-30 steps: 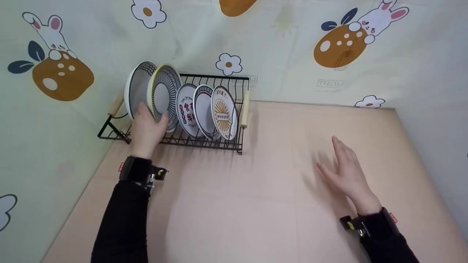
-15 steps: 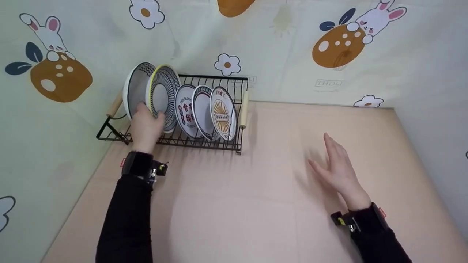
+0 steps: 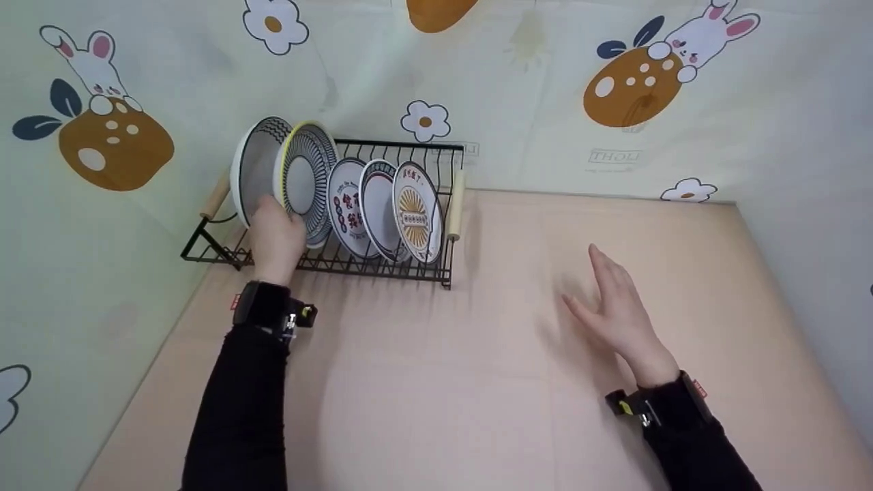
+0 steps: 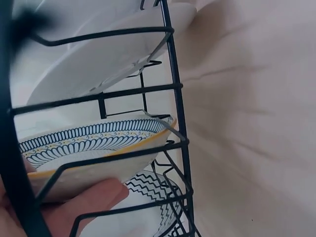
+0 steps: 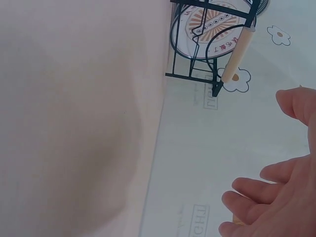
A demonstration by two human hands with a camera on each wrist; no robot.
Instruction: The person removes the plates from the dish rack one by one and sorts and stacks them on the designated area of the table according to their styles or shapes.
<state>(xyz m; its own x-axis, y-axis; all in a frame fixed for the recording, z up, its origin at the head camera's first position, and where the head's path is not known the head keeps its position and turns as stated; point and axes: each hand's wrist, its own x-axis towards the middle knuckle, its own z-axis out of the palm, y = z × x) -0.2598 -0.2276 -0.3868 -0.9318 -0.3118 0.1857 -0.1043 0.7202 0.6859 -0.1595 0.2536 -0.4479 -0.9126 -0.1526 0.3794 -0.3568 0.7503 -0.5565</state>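
Yellow-rimmed plate point(image 3: 300, 184) stands on edge in the black wire dish rack point(image 3: 368, 273), near the counter's point(image 3: 436, 382) back left corner. Left hand point(image 3: 276, 239) pinches its lower near rim, fingers on the underside, thumb over the face. Just changed: thumb drawn in, so grip looks taken; plate hasn't visibly moved, not yet out. Right hand point(image 3: 617, 317) has drifted left, toward the rack; its fingers are loose, holding nothing. In the way: rack wires around the plate, zigzag-patterned bowl point(image 3: 256, 164) close on its left, red-character plate point(image 3: 349, 208) on its right. Further right: dark-rimmed plate point(image 3: 378, 204), orange sunburst plate point(image 3: 415, 211). Rabbit-print sheet point(image 3: 518, 102) hangs behind.
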